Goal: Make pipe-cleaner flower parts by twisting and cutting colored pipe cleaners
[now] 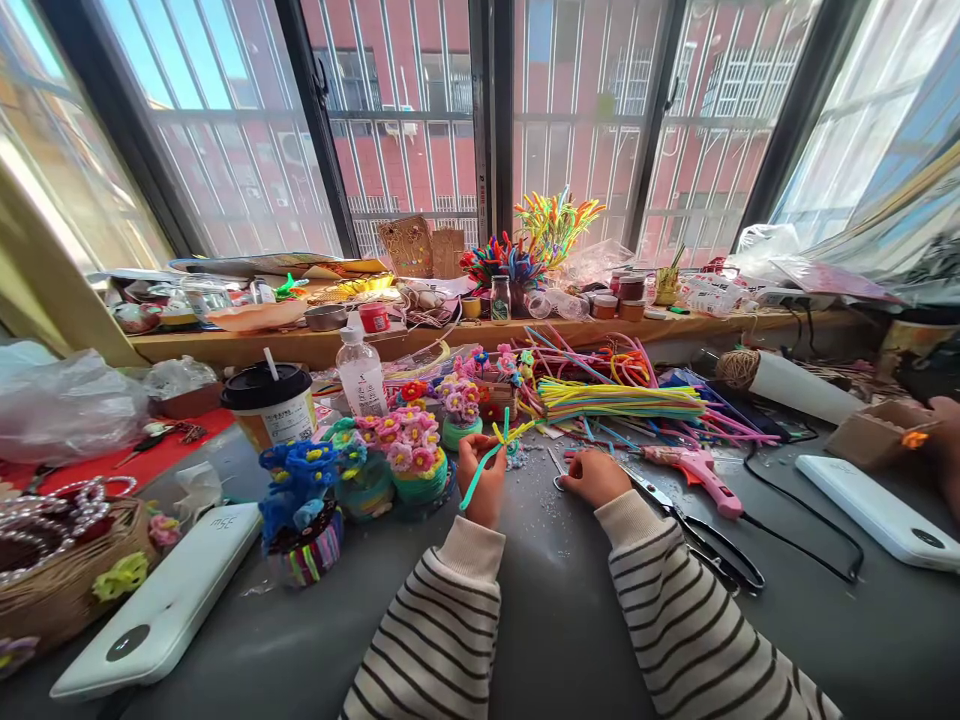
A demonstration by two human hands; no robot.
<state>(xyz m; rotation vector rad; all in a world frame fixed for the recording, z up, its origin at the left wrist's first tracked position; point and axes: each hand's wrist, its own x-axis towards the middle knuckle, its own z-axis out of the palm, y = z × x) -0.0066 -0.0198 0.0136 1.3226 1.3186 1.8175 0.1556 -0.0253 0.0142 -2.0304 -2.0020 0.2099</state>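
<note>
My left hand [482, 485] is closed around a few pipe cleaners. A light green pipe cleaner [480, 474] slants down across the fingers, and yellow pipe cleaners [514, 432] stick out above them. To its right, my right hand [600, 478] rests low over the grey table with curled fingers at the handle of a pair of small scissors [556, 466], whose blade points away from me. Large black-handled scissors [701, 535] lie beside the right wrist. Left of my left hand stand pots of pipe-cleaner flowers, pink [401, 440] and blue [300, 480].
A pink glue gun [701, 475] with a black cord lies at right, behind the large scissors. Bundled pipe cleaners [622, 400] lie farther back. White power banks [161, 600] flank the work area. A lidded cup [271, 405] and bottle [361, 372] stand left. Another person's hand [943, 430] shows far right.
</note>
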